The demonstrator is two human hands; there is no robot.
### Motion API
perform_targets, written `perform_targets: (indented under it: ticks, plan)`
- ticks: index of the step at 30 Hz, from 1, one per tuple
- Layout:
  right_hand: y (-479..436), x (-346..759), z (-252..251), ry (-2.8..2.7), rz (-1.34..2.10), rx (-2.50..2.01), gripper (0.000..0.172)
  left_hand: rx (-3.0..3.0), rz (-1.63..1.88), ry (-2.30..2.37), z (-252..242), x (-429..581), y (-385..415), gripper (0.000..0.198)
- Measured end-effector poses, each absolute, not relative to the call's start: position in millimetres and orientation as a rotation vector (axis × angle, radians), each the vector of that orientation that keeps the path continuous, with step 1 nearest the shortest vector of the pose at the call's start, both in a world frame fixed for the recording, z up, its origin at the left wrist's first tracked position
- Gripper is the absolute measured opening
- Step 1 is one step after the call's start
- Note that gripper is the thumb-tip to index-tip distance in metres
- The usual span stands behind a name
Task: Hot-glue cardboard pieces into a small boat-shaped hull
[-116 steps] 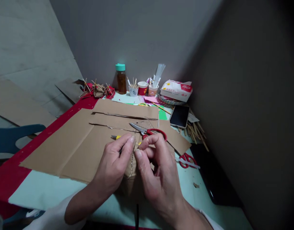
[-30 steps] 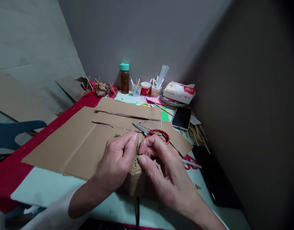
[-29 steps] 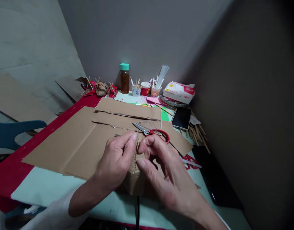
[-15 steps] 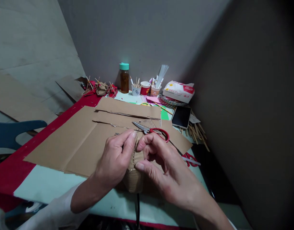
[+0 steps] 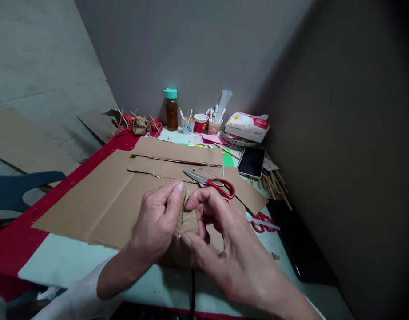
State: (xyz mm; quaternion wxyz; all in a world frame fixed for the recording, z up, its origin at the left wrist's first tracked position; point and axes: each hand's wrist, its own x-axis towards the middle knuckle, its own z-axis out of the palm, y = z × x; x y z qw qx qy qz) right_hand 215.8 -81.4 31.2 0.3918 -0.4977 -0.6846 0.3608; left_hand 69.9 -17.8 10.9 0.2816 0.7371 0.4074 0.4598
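Note:
Between my hands is a small folded piece of brown cardboard (image 5: 190, 221), with a corrugated cut edge facing up. My left hand (image 5: 157, 220) is closed on its left side, thumb and forefinger pinched at the upper end. On the right side, my right hand (image 5: 234, 242) grips it with curled fingers, its thumb at the lower end of the cut edge. Much of the piece is hidden by my hands. Just beyond them, red-handled scissors (image 5: 220, 186) lie partly spread on a large cardboard sheet (image 5: 111, 195) with ragged slits.
A second red-handled pair of scissors (image 5: 264, 222) lies to the right, near a black flat panel (image 5: 304, 249). Farther back are a phone (image 5: 252, 162), thin sticks (image 5: 274, 184), paper cups (image 5: 200, 123), a bottle (image 5: 171, 113) and a tissue pack (image 5: 247, 126). A blue chair (image 5: 21, 186) stands at left.
The folded cardboard has tilted, and its lower end is now more covered. My right thumb has moved left and down along the cut edge. My left hand keeps its pinch.

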Motion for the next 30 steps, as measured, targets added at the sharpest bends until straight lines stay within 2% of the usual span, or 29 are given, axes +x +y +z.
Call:
perform_targets:
  ticks: [9,17,30]
  plan:
    - [-86.6,209.2,30.1,-1.789,0.696,-1.241,0.045,2.051,1.398,1.139,11.5,71.4,-21.1,0.035]
    - [-85.5,202.5,28.8,-1.704,0.648,-1.235,0.034,2.106,1.493,1.146,10.6,75.1,-23.3,0.035]
    - [-87.6,185.5,15.6,-1.570,0.464,-1.291,0.039,2.144,1.530,1.165,10.0,77.9,-25.2,0.036]
